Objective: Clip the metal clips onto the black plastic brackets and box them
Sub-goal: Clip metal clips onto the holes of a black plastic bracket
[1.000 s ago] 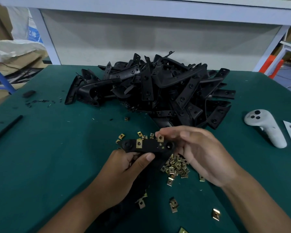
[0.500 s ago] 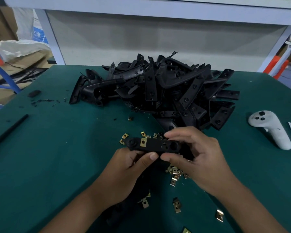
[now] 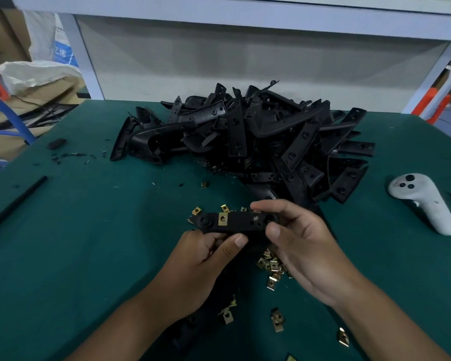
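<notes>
Behind, a heap of black brackets is lying on the green table. Both hands, left hand and right hand, are gripping one stiff, light bracket by its ends, above loose clips; one small clip is sitting on it.

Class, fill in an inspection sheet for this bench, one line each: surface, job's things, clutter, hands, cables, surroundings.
Surface: green table mat, black specks at far left.
Job's things: held bracket carries one brass clip; bracket pile behind it; loose clips under and near the hands. No box seen.
Clutter: white controller at right; black strip at left; small black block at far left.
Hands: left hand grips the bracket's lower edge; right hand pinches its right end.
Cables: thin dark cable off the table, far left.
Surroundings: white frame, sacks and cardboard at left.
</notes>
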Demonstrator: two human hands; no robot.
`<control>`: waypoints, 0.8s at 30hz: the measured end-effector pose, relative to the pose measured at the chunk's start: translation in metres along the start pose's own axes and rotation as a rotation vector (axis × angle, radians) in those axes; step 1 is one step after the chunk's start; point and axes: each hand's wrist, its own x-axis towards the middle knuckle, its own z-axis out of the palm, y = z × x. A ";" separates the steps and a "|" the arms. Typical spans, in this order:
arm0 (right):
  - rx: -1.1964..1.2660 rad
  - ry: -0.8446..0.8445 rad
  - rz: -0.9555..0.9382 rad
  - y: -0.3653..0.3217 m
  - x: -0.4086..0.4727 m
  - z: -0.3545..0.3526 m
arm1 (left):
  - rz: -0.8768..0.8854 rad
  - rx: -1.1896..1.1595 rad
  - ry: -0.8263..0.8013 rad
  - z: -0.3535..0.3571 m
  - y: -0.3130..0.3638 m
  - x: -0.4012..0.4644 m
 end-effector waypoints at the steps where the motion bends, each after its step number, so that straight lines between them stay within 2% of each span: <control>1: 0.053 -0.010 0.012 0.000 0.001 0.000 | 0.000 0.007 0.007 0.000 0.000 0.000; 4: 0.143 -0.014 0.026 -0.004 0.002 0.000 | -0.003 0.027 0.031 -0.002 -0.001 0.000; 8: 0.122 0.038 0.002 -0.011 0.002 -0.003 | 0.033 0.123 0.033 -0.001 0.000 -0.001; 13: 0.144 0.136 -0.002 -0.012 0.003 -0.005 | 0.229 0.336 0.086 0.000 0.006 0.002; 16: 0.104 0.178 0.030 -0.011 0.003 -0.005 | 0.316 0.406 0.050 0.000 0.009 0.004; 24: -0.010 0.190 0.008 -0.011 -0.001 -0.001 | 0.328 0.442 0.050 -0.001 0.007 0.003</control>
